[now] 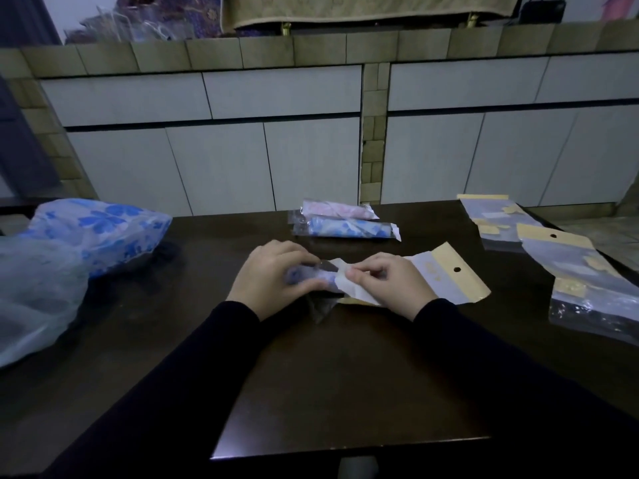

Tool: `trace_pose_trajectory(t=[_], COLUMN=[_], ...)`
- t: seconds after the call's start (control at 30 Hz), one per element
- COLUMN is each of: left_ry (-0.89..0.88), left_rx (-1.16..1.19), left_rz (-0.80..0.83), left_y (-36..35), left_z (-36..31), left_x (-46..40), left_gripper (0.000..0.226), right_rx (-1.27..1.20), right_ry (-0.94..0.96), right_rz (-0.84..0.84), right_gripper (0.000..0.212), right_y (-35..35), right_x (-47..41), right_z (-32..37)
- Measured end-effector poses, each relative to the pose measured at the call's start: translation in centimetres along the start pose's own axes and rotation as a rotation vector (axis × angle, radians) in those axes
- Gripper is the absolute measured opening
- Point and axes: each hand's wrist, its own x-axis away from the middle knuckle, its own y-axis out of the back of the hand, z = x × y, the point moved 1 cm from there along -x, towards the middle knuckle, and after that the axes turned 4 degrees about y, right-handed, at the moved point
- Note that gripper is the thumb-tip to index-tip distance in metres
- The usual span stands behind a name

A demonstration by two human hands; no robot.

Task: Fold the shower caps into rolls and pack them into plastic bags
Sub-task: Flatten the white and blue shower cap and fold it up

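Dark tabletop [345,375], dim light. Landmark: the plastic bag [446,271] with a yellow header strip and a punched hang hole, lying flat at the tabletop's middle.

Left hand [273,276]: just left of that bag's open mouth. Grip closed round a rolled shower cap [311,273], bluish, mostly hidden under the fingers. The roll's right end sits at the bag's mouth; how far it is inside I cannot tell.

Right hand [387,283]: resting on the bag. Thumb and forefinger pinch a narrow grip on the pale flap [345,281] at the bag's mouth. Both forearms in dark sleeves.

Beyond the bag, toward the far tabletop edge: two packed rolls side by side and touching, a pink one [337,210] behind and a blue flowered one [345,228] nearer.

Right of the bag, well apart: a loose spread of empty bags [560,261] with yellow headers, overlapping one another.

Far left of the bag: an unfolded shower cap [103,233], white with blue flowers, bunched up; a pale translucent carrier bag [31,295] lies against it, nearer the person.

Behind the tabletop: white cabinet doors [221,167] framed by tan tiles.
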Motion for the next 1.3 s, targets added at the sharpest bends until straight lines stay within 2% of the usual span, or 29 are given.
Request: trace_pose_trajectory(t=[0.1, 0.2, 0.3, 0.4, 0.53, 0.67, 0.77, 0.9, 1.03, 1.13, 1.23, 1.3], left_ry=[0.321, 0.510, 0.485, 0.464, 0.537, 0.657, 0.726, 0.662, 0.719, 0.758, 0.772, 0.772], left_rx=[-0.011, 0.207, 0.327, 0.430, 0.461, 0.375, 0.417, 0.632, 0.846, 1.059, 1.033, 1.022], left_rz=[0.035, 0.080, 0.077, 0.136, 0.132, 0.044, -0.001, 0.167, 0.120, 0.174, 0.275, 0.252], left_y=[0.1, -0.2, -0.3, -0.4, 0.0, 0.3, 0.0, -0.3, 0.0, -0.1, 0.3, 0.6], left_z=[1.5, 1.4, 0.5, -0.6, 0.1, 1.3, 0.9, -0.1, 0.5, -0.2, -1.4, -1.0], left_x=[0.5, 0.6, 0.4, 0.3, 0.4, 0.6, 0.5, 0.3, 0.5, 0.5, 0.2, 0.2], left_gripper=[0.049, 0.023, 0.011, 0.011, 0.007, 0.009, 0.013, 0.007, 0.010, 0.009, 0.011, 0.012], right_rx=[0.073, 0.104, 0.094, 0.136, 0.078, 0.482, 0.440, 0.474, 0.488, 0.504, 0.488, 0.497], right_ry=[-0.047, -0.060, -0.063, -0.014, 0.026, 0.032, 0.005, 0.077, 0.043, 0.026, 0.031, 0.024], right_rz=[-0.072, -0.080, -0.059, -0.044, 0.020, 0.090, 0.111, 0.097, 0.041, 0.039, 0.062, 0.058], right_gripper=[0.023, 0.026, 0.030, 0.032, 0.035, 0.043, 0.045, 0.045, 0.049, 0.050, 0.049, 0.049], right_y=[0.1, 0.1, -0.5, -1.8, -1.3, 0.3, -0.3, -1.9, -1.6, -1.5, -1.8, -2.2], right_x=[-0.1, -0.1, 0.1, 0.5, 0.7, 0.8, 0.8, 0.8, 0.6, 0.6, 0.5, 0.4], right_z=[-0.3, -0.4, -0.2, 0.9, 2.4, 2.0, 2.2, 2.9, 2.6, 2.6, 2.9, 3.2])
